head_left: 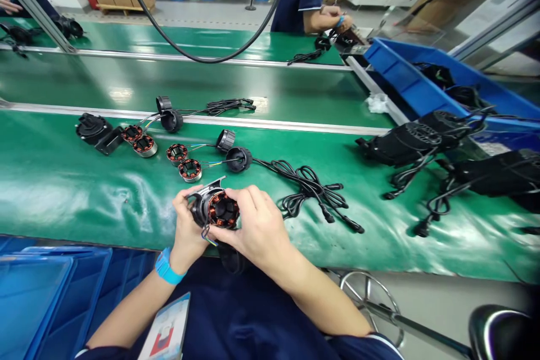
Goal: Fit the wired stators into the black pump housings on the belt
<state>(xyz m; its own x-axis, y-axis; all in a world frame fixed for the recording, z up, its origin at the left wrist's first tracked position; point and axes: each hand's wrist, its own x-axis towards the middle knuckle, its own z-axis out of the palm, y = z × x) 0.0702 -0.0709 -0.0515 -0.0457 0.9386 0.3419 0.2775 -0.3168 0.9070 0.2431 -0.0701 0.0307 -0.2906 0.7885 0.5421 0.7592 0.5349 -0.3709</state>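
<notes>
Close to my body, my left hand (189, 230) is closed around a black motor housing (201, 205). My right hand (257, 225) pinches the rim of a motor stator (223, 210) with copper windings, which sits at the mouth of that housing. Thin coloured wires (210, 236) hang below the stator. Just beyond my hands lie two more stators, the nearer one (189, 170) joined by thin wires to a black round cap (238, 159). From the caps, black cables with plugs (312, 185) run right across the green mat.
Another pair of stators (144, 145) and a black motor unit (93, 128) lie at left. Assembled black motors (405, 143) rest at right beside a blue bin (442, 79). Blue crates (34, 292) stand lower left. Across the bench, a co-worker's hands (337, 19) handle black parts.
</notes>
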